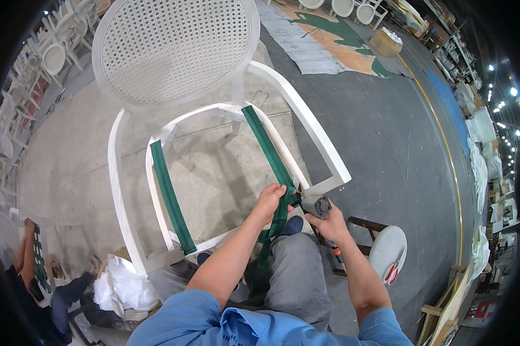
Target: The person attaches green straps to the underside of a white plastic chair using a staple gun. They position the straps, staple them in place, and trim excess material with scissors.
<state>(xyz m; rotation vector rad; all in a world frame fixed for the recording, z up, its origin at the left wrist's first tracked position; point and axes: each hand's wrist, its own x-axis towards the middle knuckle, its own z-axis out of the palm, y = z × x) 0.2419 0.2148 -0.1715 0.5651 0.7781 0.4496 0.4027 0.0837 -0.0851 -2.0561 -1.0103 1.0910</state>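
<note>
A white armchair frame (323, 138) with a round cane-patterned back (176, 49) stands before me, its seat opening bare in the middle. One green webbing strap (172, 196) runs front to back along the seat's left side. A second green webbing strap (264, 141) lies along the right side. My left hand (269, 203) is closed on this strap near the front rail, and its loose end hangs down between my legs. My right hand (329, 224) grips a staple gun (317, 206), whose nose is by the strap at the front right corner.
Red-handled scissors (391, 273) lie on a padded stool (387, 254) to my right. A white plastic bag (124, 286) sits at lower left. Beyond it a co-worker's hand (29, 230) is at another chair. Many white chairs (55, 57) stand at far left; a cardboard box (385, 42) is far right.
</note>
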